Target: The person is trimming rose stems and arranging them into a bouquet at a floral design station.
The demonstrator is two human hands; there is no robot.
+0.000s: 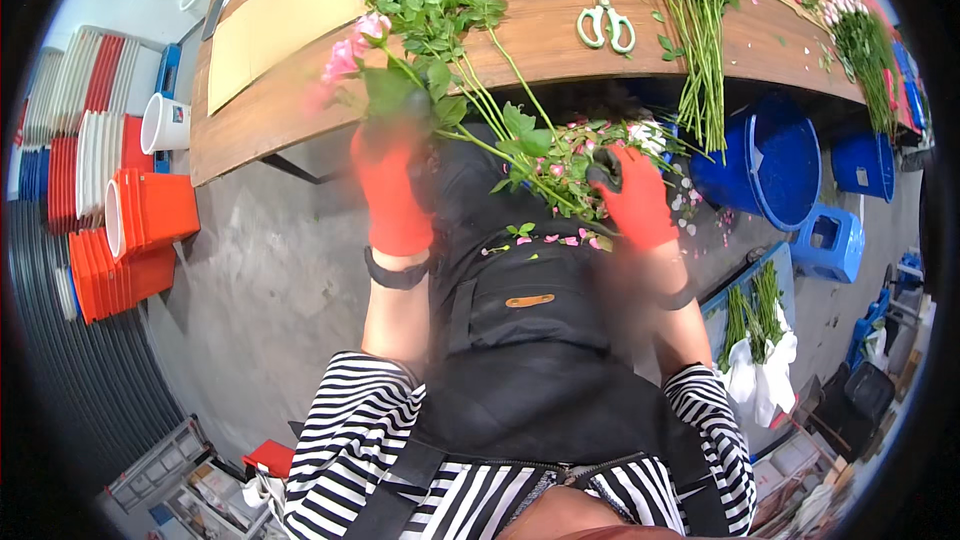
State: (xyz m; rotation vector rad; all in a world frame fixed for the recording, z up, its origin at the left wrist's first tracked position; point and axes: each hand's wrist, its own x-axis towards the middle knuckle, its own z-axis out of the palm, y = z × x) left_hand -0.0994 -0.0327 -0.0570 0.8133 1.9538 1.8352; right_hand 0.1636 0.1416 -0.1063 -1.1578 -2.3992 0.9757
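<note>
My left hand (394,191), in a red glove with dark finger parts, grips a pink spray rose stem (517,165) just below its upper leaves. Its pink blooms (352,52) point away to the upper left and are partly blurred. The bare lower stem slants down across my black apron (525,405) towards my right hand (637,195). That hand, gloved alike, has curled fingers beside the stem's lower part, over a heap of cut leaves and petals (570,150); whether it holds anything is hidden. Loose petals (570,241) lie on the apron.
A wooden table (540,22) carries a bunch of roses (435,4), green-handled shears (604,26) and a long-stemmed bunch (697,37) overhanging its edge. Blue buckets (784,157) and a blue stool (829,244) stand right. Orange bins (154,214) are stacked left.
</note>
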